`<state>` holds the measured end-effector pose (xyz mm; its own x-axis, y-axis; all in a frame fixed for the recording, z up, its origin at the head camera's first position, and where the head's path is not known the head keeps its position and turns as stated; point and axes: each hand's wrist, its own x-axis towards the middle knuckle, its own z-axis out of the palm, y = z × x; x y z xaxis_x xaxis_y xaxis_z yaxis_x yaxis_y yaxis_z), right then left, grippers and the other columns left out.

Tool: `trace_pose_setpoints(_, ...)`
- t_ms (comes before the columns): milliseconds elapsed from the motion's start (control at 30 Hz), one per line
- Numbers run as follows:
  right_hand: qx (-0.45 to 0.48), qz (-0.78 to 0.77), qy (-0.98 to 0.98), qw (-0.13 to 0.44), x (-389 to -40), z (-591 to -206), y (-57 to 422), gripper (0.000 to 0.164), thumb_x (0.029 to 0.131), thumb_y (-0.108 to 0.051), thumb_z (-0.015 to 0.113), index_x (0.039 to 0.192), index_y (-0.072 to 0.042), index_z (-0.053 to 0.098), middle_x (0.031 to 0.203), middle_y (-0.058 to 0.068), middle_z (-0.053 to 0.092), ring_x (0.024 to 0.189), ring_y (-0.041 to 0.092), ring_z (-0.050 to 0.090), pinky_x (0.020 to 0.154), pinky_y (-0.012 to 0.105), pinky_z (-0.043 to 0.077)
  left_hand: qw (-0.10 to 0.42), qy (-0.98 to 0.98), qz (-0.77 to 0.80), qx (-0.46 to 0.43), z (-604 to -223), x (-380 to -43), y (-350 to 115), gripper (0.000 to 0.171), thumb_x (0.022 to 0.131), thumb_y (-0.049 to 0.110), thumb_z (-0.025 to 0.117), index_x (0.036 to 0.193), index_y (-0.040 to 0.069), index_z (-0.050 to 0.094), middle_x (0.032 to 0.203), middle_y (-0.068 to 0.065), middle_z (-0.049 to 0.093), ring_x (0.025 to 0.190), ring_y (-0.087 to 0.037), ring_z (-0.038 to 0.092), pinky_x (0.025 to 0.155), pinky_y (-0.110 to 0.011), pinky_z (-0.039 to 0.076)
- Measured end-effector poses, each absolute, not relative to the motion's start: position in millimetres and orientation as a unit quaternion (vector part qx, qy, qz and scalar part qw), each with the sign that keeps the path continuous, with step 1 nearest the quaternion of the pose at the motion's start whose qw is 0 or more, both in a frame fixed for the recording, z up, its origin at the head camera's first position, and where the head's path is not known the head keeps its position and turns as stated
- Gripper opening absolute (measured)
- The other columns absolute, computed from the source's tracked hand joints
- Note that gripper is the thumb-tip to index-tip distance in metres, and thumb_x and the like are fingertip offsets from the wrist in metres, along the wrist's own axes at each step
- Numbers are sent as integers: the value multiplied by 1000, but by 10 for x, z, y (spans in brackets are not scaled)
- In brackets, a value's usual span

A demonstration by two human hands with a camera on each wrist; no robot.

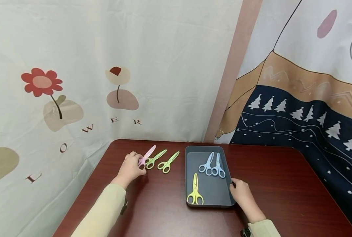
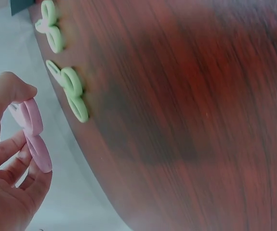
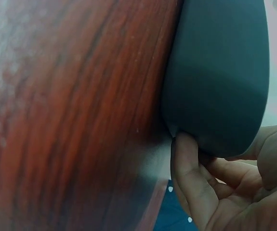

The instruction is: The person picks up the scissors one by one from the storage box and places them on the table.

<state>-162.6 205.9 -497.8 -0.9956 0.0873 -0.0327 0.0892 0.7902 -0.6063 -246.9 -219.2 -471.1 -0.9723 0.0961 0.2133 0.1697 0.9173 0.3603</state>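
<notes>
In the head view, my left hand (image 1: 131,168) pinches a pair of pink scissors (image 1: 148,154) by its handles, left of the tray. The left wrist view shows the thumb and fingers on the pink handles (image 2: 34,118). Two pairs of green scissors lie just right of that hand, one nearer (image 1: 156,159) and one farther right (image 1: 168,162). My right hand (image 1: 241,194) grips the right edge of the grey tray (image 1: 190,158) near its front corner. Inside the tray lie two pairs of blue scissors (image 1: 206,164) (image 1: 218,167) and one yellow pair (image 1: 195,191).
The dark red wooden table (image 1: 161,210) carries everything. Its back edge meets a pale curtain (image 1: 170,72) printed with flowers. A dark blue cloth with white trees (image 1: 270,125) hangs behind the right side.
</notes>
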Motion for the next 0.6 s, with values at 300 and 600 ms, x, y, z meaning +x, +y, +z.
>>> trace_pose_setpoints(300, 48, -316, 947, -1, -1644, -4996, 2071, 34, 89, -4, 51, 118, 12, 58, 117, 33, 58, 106, 44, 58, 80, 49, 50, 92, -977, -181, -73, -4639, -2545, -2372, 52, 57, 16, 81, 104, -1, 65, 102, -16, 54, 92, -31, 47, 77, -43, 44)
trace_pose_setpoints(600, 52, -318, 947, 6, -1628, -4986, 2055, 34, 90, -4, 51, 119, 12, 57, 118, 33, 58, 107, 44, 57, 79, 49, 50, 87, -978, -176, -73, -4688, -2572, -2477, 52, 57, 14, 80, 103, -3, 65, 102, -17, 53, 92, -33, 46, 77, -43, 44)
